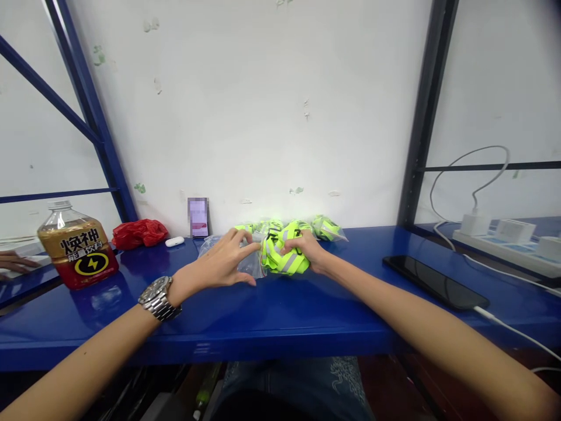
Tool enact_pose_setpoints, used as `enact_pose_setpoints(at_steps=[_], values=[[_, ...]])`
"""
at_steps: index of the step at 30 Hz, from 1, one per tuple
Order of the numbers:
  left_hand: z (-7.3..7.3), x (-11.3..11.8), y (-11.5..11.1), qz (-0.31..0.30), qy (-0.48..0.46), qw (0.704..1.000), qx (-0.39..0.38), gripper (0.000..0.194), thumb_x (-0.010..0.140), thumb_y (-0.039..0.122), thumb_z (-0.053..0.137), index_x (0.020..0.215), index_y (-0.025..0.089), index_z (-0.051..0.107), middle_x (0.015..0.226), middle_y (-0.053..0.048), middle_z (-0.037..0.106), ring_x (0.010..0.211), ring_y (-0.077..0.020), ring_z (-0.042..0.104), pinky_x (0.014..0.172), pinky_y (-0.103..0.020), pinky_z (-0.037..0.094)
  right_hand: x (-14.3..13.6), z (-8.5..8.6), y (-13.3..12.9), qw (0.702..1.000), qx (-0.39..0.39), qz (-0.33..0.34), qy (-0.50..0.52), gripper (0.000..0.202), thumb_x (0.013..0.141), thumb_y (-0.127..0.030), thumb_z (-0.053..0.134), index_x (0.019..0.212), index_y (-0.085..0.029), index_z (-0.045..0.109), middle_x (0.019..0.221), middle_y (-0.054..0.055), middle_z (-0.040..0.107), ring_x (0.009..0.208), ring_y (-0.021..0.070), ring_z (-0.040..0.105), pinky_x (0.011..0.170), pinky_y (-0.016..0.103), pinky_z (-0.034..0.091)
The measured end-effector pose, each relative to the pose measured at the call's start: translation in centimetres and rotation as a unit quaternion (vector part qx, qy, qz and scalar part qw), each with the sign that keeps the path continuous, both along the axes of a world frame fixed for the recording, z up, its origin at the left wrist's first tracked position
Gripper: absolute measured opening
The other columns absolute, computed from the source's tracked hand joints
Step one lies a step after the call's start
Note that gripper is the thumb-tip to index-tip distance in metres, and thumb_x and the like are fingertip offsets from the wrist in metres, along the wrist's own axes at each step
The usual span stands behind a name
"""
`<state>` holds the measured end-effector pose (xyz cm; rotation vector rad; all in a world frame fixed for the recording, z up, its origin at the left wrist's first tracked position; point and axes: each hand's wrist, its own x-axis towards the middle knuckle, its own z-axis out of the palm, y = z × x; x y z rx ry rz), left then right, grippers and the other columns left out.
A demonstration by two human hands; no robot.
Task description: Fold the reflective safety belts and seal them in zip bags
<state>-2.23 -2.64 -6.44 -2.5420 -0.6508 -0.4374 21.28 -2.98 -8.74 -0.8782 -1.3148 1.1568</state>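
A crumpled bundle of neon yellow-green fabric with grey reflective strips (287,260) rests on the blue table (272,318). My right hand (304,245) is closed around its upper right side. Just left of the bundle, my left hand (230,257) has its fingers apart over a clear plastic bag (256,266); whether it touches the bag I cannot tell. A silver watch (160,298) is on my left wrist. More yellow-green fabric lies behind the bundle, and a clear-bagged piece (326,228) is at its right rear.
A large drink bottle (81,248), red plastic bag (140,233) and white case (175,241) are at left. One phone (199,217) leans on the wall; a black phone (432,282) charges at right, near a power strip (517,248). Another person's hand (16,262) shows far left.
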Motion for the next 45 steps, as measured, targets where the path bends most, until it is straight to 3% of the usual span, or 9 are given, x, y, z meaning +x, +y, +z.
enact_pose_setpoints(at_steps=[3,6,10,16,25,31,36,41,45], values=[[-0.1,-0.6,1.1,0.013,-0.022,0.999,0.028,0.089,0.062,0.074,0.067,0.130,0.022,0.044,0.137,-0.020,0.041,0.123,-0.0393,0.042,0.096,-0.053,0.039,0.0,0.4,-0.4,1.000,-0.010,0.013,0.002,0.015,0.046,-0.014,0.066,0.058,-0.015,0.056,0.056,-0.003,0.058,0.050,0.0122,0.051,0.049,0.026,0.042],[-0.9,0.0,1.7,0.038,-0.034,0.998,-0.023,0.108,0.061,0.075,0.065,0.141,0.014,0.025,0.139,-0.024,0.040,0.125,-0.0389,0.044,0.100,-0.051,0.037,-0.1,0.5,-0.6,0.999,-0.002,0.041,-0.006,0.014,0.046,-0.014,0.066,0.058,-0.015,0.058,0.056,-0.002,0.058,0.050,0.0121,0.051,0.050,0.026,0.043],[-1.9,1.3,1.9,0.064,-0.031,0.995,-0.075,0.096,0.067,0.064,0.064,0.139,0.012,0.027,0.129,-0.021,0.052,0.113,-0.0352,0.055,0.093,-0.046,0.043,0.0,0.4,-0.3,0.998,0.009,0.057,-0.025,0.014,0.047,-0.014,0.067,0.057,-0.014,0.057,0.058,-0.002,0.058,0.052,0.0117,0.049,0.050,0.025,0.040],[-1.9,2.2,1.4,0.062,-0.044,0.997,-0.019,0.083,0.063,0.049,0.068,0.131,0.014,0.036,0.124,-0.018,0.053,0.114,-0.0359,0.051,0.096,-0.049,0.039,0.2,0.5,0.0,0.998,-0.017,-0.033,-0.057,0.022,0.047,-0.015,0.067,0.048,-0.017,0.045,0.049,-0.006,0.044,0.048,0.0073,0.037,0.045,0.023,0.029],[-2.3,4.1,1.6,0.041,-0.042,0.998,0.022,0.086,0.065,0.057,0.065,0.132,0.012,0.034,0.127,-0.021,0.051,0.117,-0.0376,0.048,0.102,-0.054,0.029,0.7,1.2,-0.5,0.998,-0.024,0.015,-0.052,0.019,0.046,-0.014,0.067,0.048,-0.017,0.048,0.048,-0.006,0.047,0.046,0.0084,0.040,0.045,0.024,0.032],[-2.4,4.9,2.4,0.029,-0.064,0.997,0.025,0.084,0.067,0.058,0.065,0.131,0.014,0.035,0.129,-0.020,0.050,0.117,-0.0370,0.048,0.099,-0.053,0.032,2.0,1.6,0.4,0.997,-0.044,0.016,-0.065,0.014,0.046,-0.014,0.066,0.050,-0.015,0.052,0.050,-0.003,0.052,0.048,0.0098,0.044,0.045,0.024,0.035],[-2.5,4.0,3.2,0.066,-0.106,0.992,0.017,0.096,0.066,0.055,0.068,0.140,0.013,0.024,0.135,-0.022,0.044,0.123,-0.0384,0.043,0.098,-0.054,0.033,3.0,2.8,0.5,0.997,-0.081,-0.002,-0.008,0.013,0.046,-0.014,0.064,0.059,-0.014,0.060,0.058,0.003,0.062,0.053,0.0161,0.054,0.048,0.028,0.043],[-2.8,3.7,3.4,0.037,-0.154,0.987,0.007,0.114,0.063,0.052,0.071,0.148,0.018,0.002,0.142,-0.020,0.036,0.122,-0.0382,0.043,0.099,-0.054,0.033,2.9,2.6,0.3,0.991,-0.051,0.086,0.090,0.025,0.047,-0.021,0.060,0.071,-0.014,0.064,0.065,0.005,0.067,0.060,0.0207,0.060,0.056,0.031,0.049],[-2.9,4.2,3.0,-0.010,-0.195,0.981,0.011,0.118,0.063,0.050,0.071,0.147,0.019,-0.006,0.138,-0.020,0.040,0.117,-0.0369,0.048,0.096,-0.053,0.037,2.2,1.4,0.3,0.984,-0.053,0.144,0.091,0.026,0.046,-0.021,0.058,0.069,-0.013,0.065,0.064,0.005,0.067,0.058,0.0191,0.059,0.056,0.029,0.048]])
